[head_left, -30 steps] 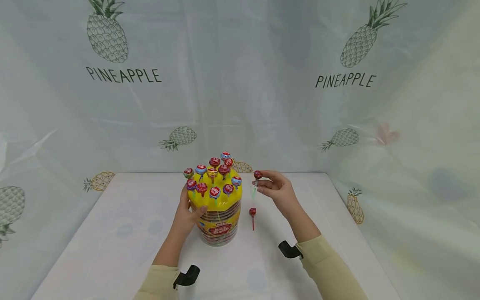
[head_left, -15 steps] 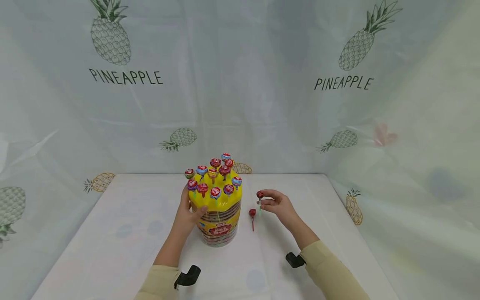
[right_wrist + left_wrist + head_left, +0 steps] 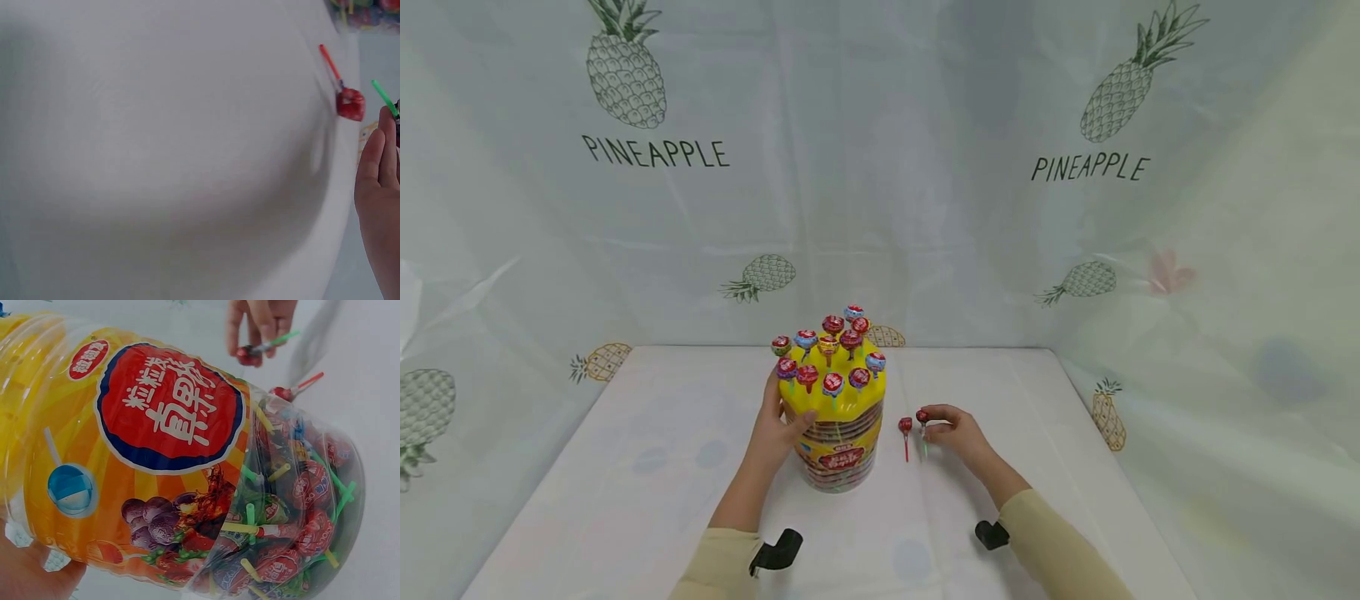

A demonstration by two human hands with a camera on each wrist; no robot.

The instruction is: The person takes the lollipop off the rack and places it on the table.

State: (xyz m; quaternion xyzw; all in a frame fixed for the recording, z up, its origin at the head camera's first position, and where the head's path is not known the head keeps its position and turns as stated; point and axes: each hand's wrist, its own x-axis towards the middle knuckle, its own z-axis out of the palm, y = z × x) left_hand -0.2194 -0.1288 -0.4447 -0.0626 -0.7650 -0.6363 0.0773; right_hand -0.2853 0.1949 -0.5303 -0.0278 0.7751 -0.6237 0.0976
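Note:
A clear jar [image 3: 837, 477] with a yellow lid [image 3: 850, 408] stands upright on the table, full of wrapped lollipops [image 3: 312, 531]. Several more lollipops [image 3: 832, 383] stick up out of the lid. My left hand [image 3: 772, 437] holds the jar's left side near the top, thumb at the front. To the right of the jar, my right hand [image 3: 958, 433] pinches a red-wrapped lollipop with a green stick [image 3: 253, 353], its stick pointing down close to the table. Just left of it lies another red lollipop with a red stick [image 3: 906, 437], apart from the jar.
The white table [image 3: 625, 500] carries the jar. Behind it hangs a pale curtain [image 3: 887, 208] printed with pineapples. A black wrist mount [image 3: 777, 550] sits at my left sleeve, and another black mount [image 3: 992, 535] at my right.
My right hand has come down toward the table with the green-stick lollipop, from beside the lid to beside the lying red lollipop. My left hand still holds the jar in place.

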